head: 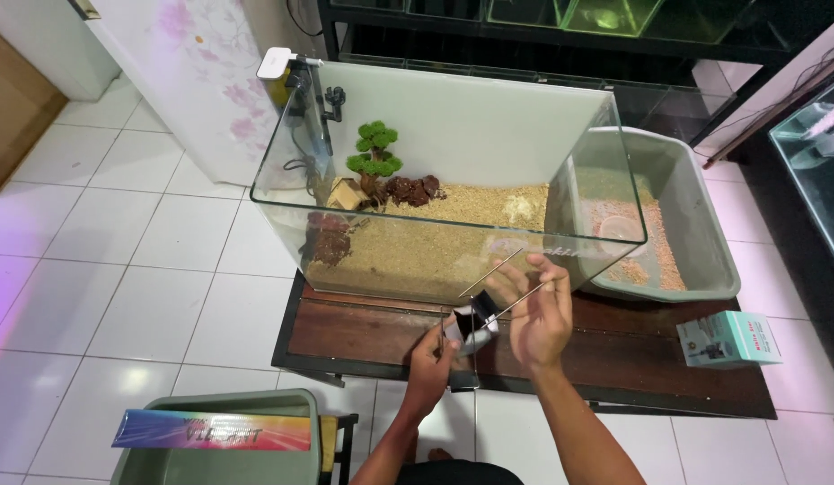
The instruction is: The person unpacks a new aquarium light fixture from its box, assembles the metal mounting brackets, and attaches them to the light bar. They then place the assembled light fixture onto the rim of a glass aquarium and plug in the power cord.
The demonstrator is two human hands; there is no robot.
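My left hand [429, 357] pinches a small dark and silver packet [471, 334] just above the front edge of the low wooden table [363, 334]. My right hand [539, 316] holds long thin metal tweezers [494, 273], whose tips point at the packet. Both hands are in front of a glass aquarium [282, 180] that stands on the table. In the tank are a bed of sand [417, 247], a small green model tree [375, 149], brown rocks [415, 189] and a tiny house [344, 194].
A filter [302, 83] hangs on the tank's back left corner. A grey tub [704, 224] with sand stands to the right, and a teal box [729, 339] lies on the table. At the lower left is a green tub [210, 462] with a rainbow-coloured box [212, 430] across it. White floor tiles surround the table.
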